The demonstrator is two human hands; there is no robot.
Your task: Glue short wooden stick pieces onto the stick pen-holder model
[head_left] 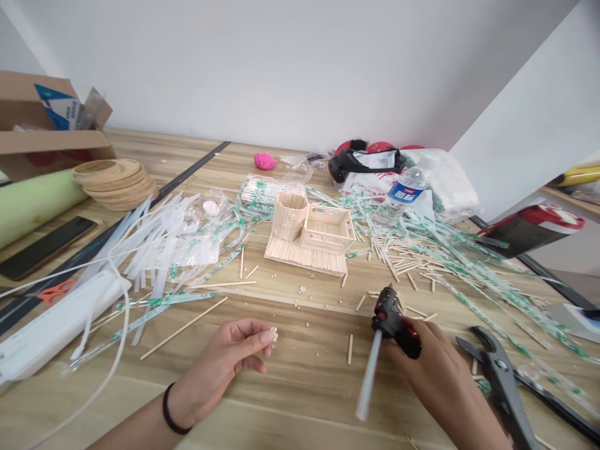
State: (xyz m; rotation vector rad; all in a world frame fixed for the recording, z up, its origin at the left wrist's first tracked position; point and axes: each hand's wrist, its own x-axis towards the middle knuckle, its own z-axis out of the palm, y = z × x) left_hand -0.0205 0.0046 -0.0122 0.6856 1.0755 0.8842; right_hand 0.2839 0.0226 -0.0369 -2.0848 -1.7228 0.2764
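Observation:
Between its thumb and index finger, my left hand (234,353) pinches a small cluster of pale bead-like pieces (274,334). My right hand (429,359) is wrapped round the handle of a black glue gun (388,315), a long translucent glue stick (369,378) protruding from its rear toward me. Beyond both hands stands a wooden stick model (307,255), with a round cup (289,215) and a rectangular open box (329,229) on a flat slatted base. Tiny pale pieces (302,289) lie scattered on the table in front of it.
Loose sticks and green-printed wrappers (469,269) spread across the right. Pliers (499,369) lie beside my right forearm. At left are a white power strip (60,322), cable, phone (47,247), orange scissors (57,292) and glue sticks. A water bottle (403,194) stands behind.

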